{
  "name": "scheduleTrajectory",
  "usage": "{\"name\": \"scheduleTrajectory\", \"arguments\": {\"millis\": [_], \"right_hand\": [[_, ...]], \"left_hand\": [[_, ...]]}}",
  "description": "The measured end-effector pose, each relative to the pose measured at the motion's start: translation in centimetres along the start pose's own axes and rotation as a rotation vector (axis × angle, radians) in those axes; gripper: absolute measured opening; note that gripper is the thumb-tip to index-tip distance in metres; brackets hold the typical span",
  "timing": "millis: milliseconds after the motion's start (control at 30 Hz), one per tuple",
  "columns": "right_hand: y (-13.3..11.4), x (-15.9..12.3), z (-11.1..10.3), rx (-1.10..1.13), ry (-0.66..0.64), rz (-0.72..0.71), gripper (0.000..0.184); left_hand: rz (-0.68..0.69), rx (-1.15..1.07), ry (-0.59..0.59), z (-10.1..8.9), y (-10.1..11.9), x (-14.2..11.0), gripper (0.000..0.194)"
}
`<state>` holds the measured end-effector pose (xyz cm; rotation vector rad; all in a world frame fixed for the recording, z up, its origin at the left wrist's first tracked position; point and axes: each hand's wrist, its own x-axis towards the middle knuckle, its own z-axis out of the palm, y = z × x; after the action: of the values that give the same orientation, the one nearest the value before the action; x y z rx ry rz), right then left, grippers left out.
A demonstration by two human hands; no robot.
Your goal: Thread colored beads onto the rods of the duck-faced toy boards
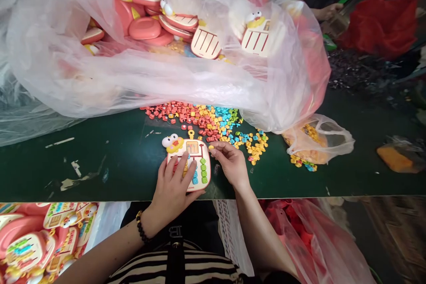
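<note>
A white toy board with a coral edge, a yellow-beaked duck face and a yellow ring on top lies on the green table. Blue and green pieces sit in its right-hand slots; red and yellow ones show partly between my fingers. My left hand grips the board, fingers across its front and thumb along the lower edge. Beside the board's upper right edge, my right hand is closed in a pinch on a small yellow piece. Just beyond is a pile of small red, yellow, blue and green pieces.
A large clear plastic bag of duck toy boards spans the table's back. To the right are a small bag of pieces and a wrapped orange block. Filled boards lie at lower left. Another person's arm shows at upper right.
</note>
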<state>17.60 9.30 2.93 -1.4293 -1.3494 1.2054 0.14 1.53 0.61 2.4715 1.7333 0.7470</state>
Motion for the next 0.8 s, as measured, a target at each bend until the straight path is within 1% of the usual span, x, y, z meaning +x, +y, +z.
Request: {"name": "scheduleTrajectory", "arguments": {"millis": [67,167,233,300,533,633,700,767,800], "right_hand": [[0.0,0.2,0.3,-0.12,0.04,-0.054,0.02],[0.1,0.4,0.8,-0.311,0.065,-0.172,0.018],[0.1,0.6,1.2,-0.39,0.075,-0.25,0.016],[0.3,0.8,1.5,-0.429,0.082,-0.287,0.017],[0.6,1.1,2.1,-0.438,0.086,-0.269,0.017],[0.4,0.8,2.1,-0.451,0.077,-0.294,0.018],[0.2,0.9,1.8,-0.461,0.034,-0.313,0.021],[-0.3,1.3,1.1,-0.46,-0.061,-0.292,0.021],[-0.5,1.8,0.8,-0.453,-0.117,-0.26,0.02]], "left_hand": [[-0.004,-0.006,-0.002,0.0,0.0,0.0,0.06],[-0.004,-0.006,-0.009,-0.1,0.0,0.1,0.059],[-0.003,-0.001,-0.005,-0.1,0.0,0.1,0.06],[-0.004,0.003,-0.001,-0.2,0.0,0.1,0.06],[-0.005,-0.014,-0.009,0.1,-0.2,0.2,0.06],[0.01,-0.028,-0.019,0.1,-0.2,0.2,0.06],[0.02,-0.039,-0.032,0.1,-0.3,0.2,0.061],[0.023,-0.046,-0.043,0.1,-0.3,0.1,0.063],[0.02,-0.047,-0.048,0.2,-0.3,0.1,0.064]]}}
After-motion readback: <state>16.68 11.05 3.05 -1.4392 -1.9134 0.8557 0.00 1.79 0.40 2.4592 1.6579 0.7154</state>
